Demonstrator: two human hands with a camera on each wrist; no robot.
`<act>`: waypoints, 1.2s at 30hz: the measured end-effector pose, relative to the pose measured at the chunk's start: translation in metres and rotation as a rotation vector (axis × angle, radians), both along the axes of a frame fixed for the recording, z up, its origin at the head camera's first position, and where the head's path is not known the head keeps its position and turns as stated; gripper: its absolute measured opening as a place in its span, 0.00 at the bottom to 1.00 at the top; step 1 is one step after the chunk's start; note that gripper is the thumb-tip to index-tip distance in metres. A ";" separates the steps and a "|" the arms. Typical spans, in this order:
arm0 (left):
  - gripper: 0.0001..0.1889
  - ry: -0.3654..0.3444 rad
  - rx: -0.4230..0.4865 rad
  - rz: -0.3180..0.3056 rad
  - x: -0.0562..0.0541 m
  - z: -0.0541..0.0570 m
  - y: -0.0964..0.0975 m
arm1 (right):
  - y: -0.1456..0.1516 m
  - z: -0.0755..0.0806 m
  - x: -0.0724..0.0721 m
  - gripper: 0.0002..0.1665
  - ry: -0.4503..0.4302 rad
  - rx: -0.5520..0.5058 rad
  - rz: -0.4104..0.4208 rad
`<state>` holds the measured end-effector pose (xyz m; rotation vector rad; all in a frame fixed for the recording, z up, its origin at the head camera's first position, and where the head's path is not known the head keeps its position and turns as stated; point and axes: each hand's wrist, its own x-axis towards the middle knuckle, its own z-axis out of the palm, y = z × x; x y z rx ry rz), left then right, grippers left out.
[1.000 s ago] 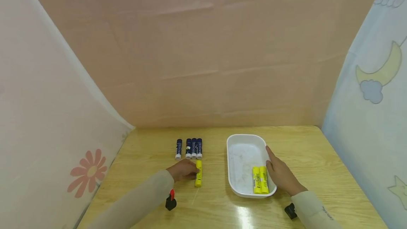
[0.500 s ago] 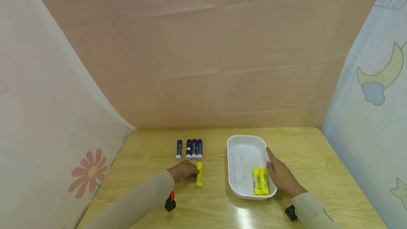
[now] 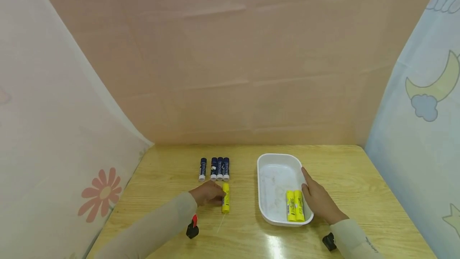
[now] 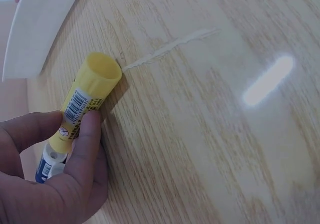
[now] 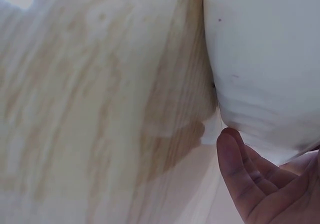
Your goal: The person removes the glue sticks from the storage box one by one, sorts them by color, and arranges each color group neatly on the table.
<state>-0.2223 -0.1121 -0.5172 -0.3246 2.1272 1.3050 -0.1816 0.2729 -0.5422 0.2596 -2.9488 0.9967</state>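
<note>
With thumb and fingers, my left hand (image 3: 207, 193) pinches a yellow glue stick (image 4: 82, 101) that lies on the table. Its hollow-looking end faces away from the hand in the left wrist view. Just beyond it lie several navy glue sticks (image 3: 220, 169) with white ends, three side by side and one a little to the left. My right hand (image 3: 321, 201) grips the right side of a white plastic tray (image 3: 259, 195), thumb at the rim and fingers along the outer wall (image 5: 265, 73). Two yellow glue sticks (image 3: 295, 206) lie together in the tray's near right corner.
The wooden table (image 3: 172, 163) backs onto a plain tan curtain (image 3: 230, 71). Cloth screens stand on both sides, the left with a flower print (image 3: 102, 193), the right with a moon (image 3: 436, 79). A black wrist strap piece (image 3: 192, 230) hangs under the left sleeve.
The head view has shifted very slightly. Both hands keep their places, the left on the yellow glue stick and the right on the tray.
</note>
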 end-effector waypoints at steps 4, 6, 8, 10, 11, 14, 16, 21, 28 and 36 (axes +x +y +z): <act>0.15 -0.007 0.022 0.009 0.000 0.000 -0.001 | -0.001 0.002 0.001 0.35 -0.006 -0.001 -0.001; 0.13 -0.001 0.034 0.003 0.000 -0.001 -0.002 | -0.001 0.002 0.001 0.35 -0.010 -0.003 -0.001; 0.12 0.003 0.040 0.003 0.000 -0.002 -0.003 | -0.002 0.002 0.000 0.35 -0.011 -0.007 -0.001; 0.10 0.004 0.052 0.006 0.000 -0.003 -0.005 | -0.002 0.003 0.000 0.35 -0.015 -0.009 0.000; 0.10 0.004 0.059 0.007 0.000 -0.004 -0.005 | -0.002 0.003 0.001 0.35 -0.015 -0.009 -0.001; 0.10 -0.005 0.087 0.016 0.001 -0.005 -0.008 | -0.002 0.002 0.001 0.35 -0.016 -0.010 -0.002; 0.11 -0.002 0.108 0.018 0.001 -0.006 -0.012 | -0.002 0.002 0.001 0.35 -0.014 -0.011 -0.004; 0.11 0.001 0.134 0.027 0.001 -0.004 -0.020 | -0.002 0.002 0.000 0.35 -0.010 -0.013 -0.005; 0.12 -0.002 0.140 0.032 0.005 0.002 -0.023 | 0.002 -0.004 -0.001 0.36 -0.013 -0.010 -0.013; 0.14 -0.024 0.143 0.045 0.006 0.005 -0.022 | 0.002 -0.003 0.000 0.35 0.002 -0.022 -0.010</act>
